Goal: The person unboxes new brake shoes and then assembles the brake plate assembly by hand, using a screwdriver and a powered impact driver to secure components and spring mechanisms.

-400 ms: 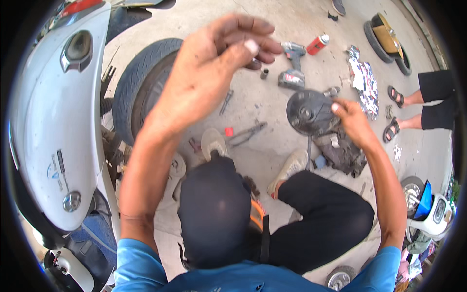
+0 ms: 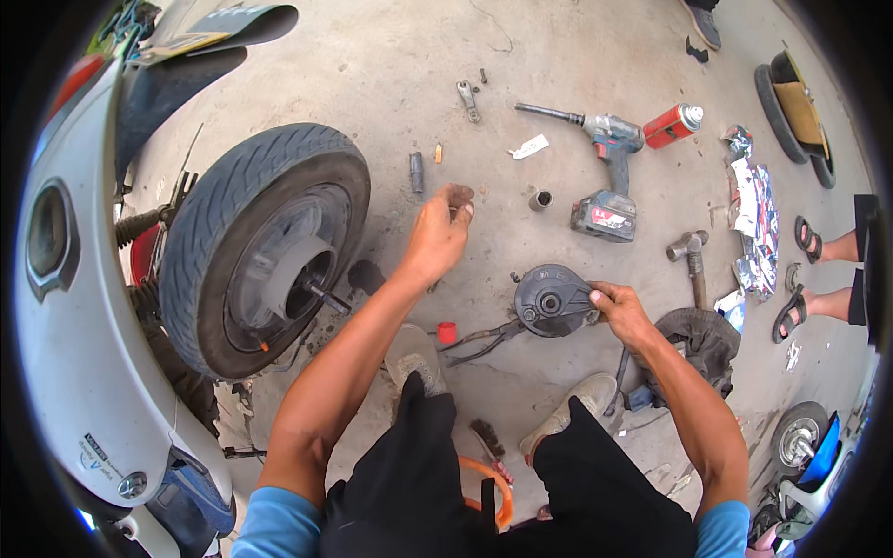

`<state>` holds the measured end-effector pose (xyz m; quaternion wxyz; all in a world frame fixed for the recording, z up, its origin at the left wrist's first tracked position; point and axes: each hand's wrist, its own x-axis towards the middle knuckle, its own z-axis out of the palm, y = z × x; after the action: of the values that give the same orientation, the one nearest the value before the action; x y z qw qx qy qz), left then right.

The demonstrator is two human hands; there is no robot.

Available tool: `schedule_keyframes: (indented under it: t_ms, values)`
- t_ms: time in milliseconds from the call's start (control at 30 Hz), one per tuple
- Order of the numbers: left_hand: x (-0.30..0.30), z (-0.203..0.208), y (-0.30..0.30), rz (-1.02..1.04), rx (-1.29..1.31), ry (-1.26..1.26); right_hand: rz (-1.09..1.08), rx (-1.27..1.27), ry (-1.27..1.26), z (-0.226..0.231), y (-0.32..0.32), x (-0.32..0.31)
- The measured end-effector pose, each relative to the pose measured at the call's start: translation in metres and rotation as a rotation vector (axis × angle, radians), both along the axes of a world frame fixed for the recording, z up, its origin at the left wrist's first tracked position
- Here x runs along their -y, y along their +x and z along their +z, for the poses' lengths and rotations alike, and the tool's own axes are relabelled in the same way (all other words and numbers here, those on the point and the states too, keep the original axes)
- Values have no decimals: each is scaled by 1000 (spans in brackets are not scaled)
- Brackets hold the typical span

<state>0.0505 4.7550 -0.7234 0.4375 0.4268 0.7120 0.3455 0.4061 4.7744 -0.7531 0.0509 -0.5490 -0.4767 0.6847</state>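
My right hand point(image 2: 621, 314) grips the edge of a round, dark brake drum plate point(image 2: 549, 300), its fingers partly hidden behind it. The plate has a central hole and is held above the floor, with black cables point(image 2: 484, 342) running from near its left side. My left hand point(image 2: 443, 232) is raised in the middle, fingers loosely bent and thumb apart, with nothing seen in it. To its left stands a scooter wheel point(image 2: 260, 251) on the pale scooter point(image 2: 93, 307). Its open hub point(image 2: 302, 270) faces me, and an axle point(image 2: 326, 296) sticks out.
An impact wrench point(image 2: 614, 149) with a long socket lies beyond the plate, beside a red spray can point(image 2: 672, 127). Sockets point(image 2: 539, 200), a hammer point(image 2: 693, 265), dark rags point(image 2: 702, 349) and a red cap point(image 2: 447, 332) lie around. A person's sandalled feet point(image 2: 791, 312) are at right.
My left hand has lowered and is now farther from the head camera. My right hand still holds the brake plate, now lower in view and slightly left. The view has shifted, showing more of the wheel hub.
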Motion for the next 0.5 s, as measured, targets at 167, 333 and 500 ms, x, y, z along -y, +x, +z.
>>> schedule_keyframes:
  t_ms: [167, 333, 500]
  values:
    - [-66, -44, 16, -58, -331, 98, -11, 118, 220, -34, 9, -10]
    - [-125, -67, -1, -130, -607, 14, 105, 173, 510, -17, -3, 7]
    - [-164, -80, -21, -274, -769, -35, -63, 171, 359, -20, 15, 23]
